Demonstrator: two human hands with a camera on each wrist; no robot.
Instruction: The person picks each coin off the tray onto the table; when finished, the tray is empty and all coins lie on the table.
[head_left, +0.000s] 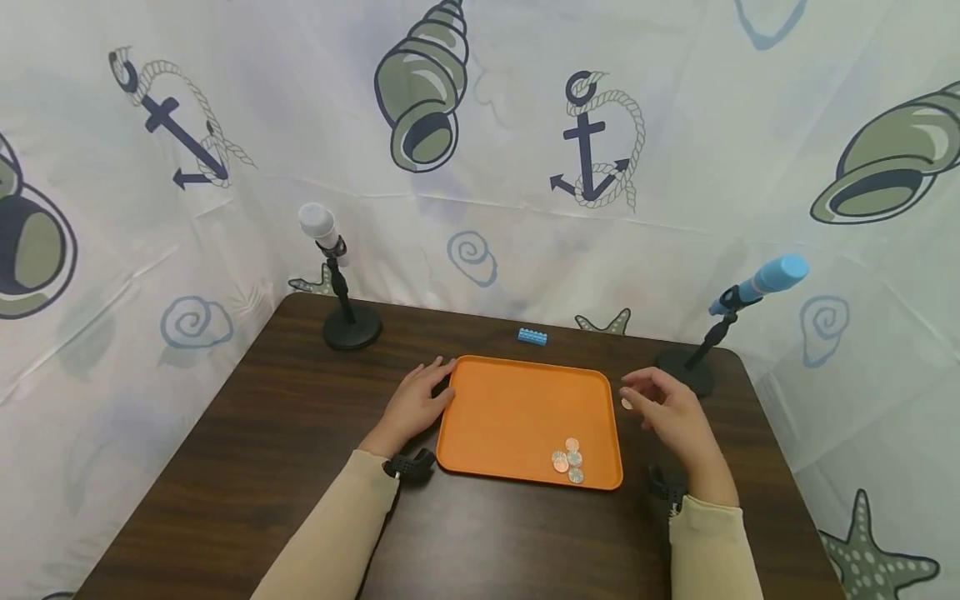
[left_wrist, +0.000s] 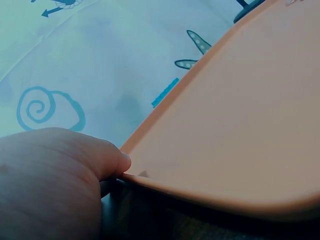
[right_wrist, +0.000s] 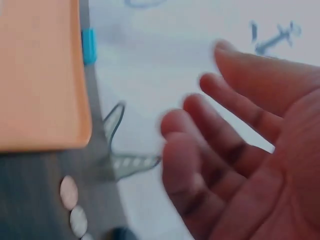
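Observation:
My left hand (head_left: 412,404) rests at the left side of the orange tray (head_left: 525,408), its fingertips on the rim near the far corner. In the left wrist view, a digit of the left hand (left_wrist: 55,180) touches the rim at a corner. Several coins, copper and silver coloured, lie grouped in the tray's near right part, a copper coin (head_left: 572,445) among them. My right hand (head_left: 671,412) hovers right of the tray, fingers loosely bent. Between its thumb and fingers the right wrist view shows nothing. A copper coin (right_wrist: 69,192) and a silver coin (right_wrist: 78,221) lie on the table beside the tray.
Behind the tray sits a blue toy brick (head_left: 532,336). A stand with a white-topped device (head_left: 318,223) is at the back left; another with a blue-topped device (head_left: 772,277) is at the back right. A patterned cloth (head_left: 510,242) hangs behind the dark wooden table (head_left: 480,533).

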